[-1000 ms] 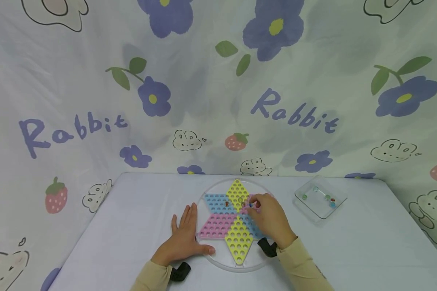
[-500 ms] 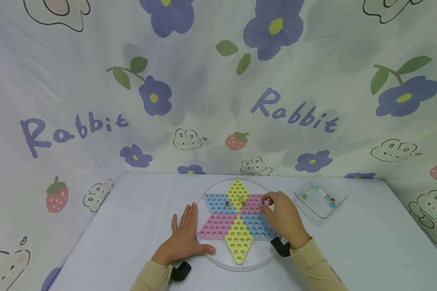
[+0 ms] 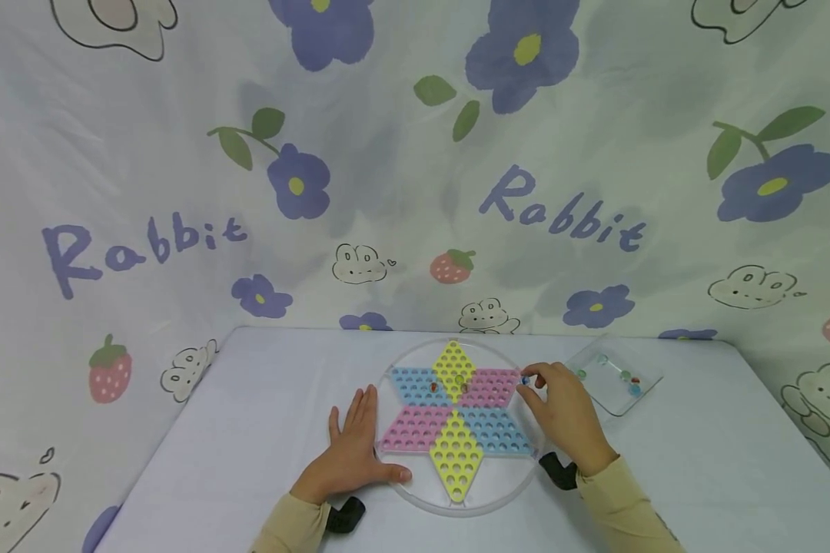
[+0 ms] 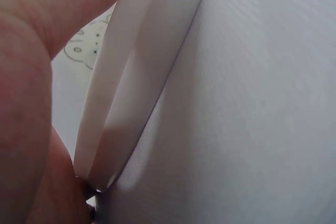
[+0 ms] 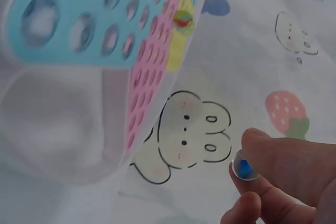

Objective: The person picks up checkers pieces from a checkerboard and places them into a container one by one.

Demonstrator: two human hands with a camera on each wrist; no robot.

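Note:
In the head view a round clear Chinese checkers board lies on the white table, with a yellow, pink and blue star of holes. Several marbles sit on its far half, among them a red one and a green one. My left hand rests at the board's left edge, fingers extended and thumb over the rim. At the upper right edge, my right hand pinches a clear marble with a blue core between thumb and fingers, off the board.
A clear square tray holding several marbles stands right of the board, partly behind my right hand. A curtain printed with flowers and rabbits hangs behind the table.
My right hand has moved from over the pink section rightward past the board's edge, toward the tray, carrying the blue marble. My left hand keeps its place.

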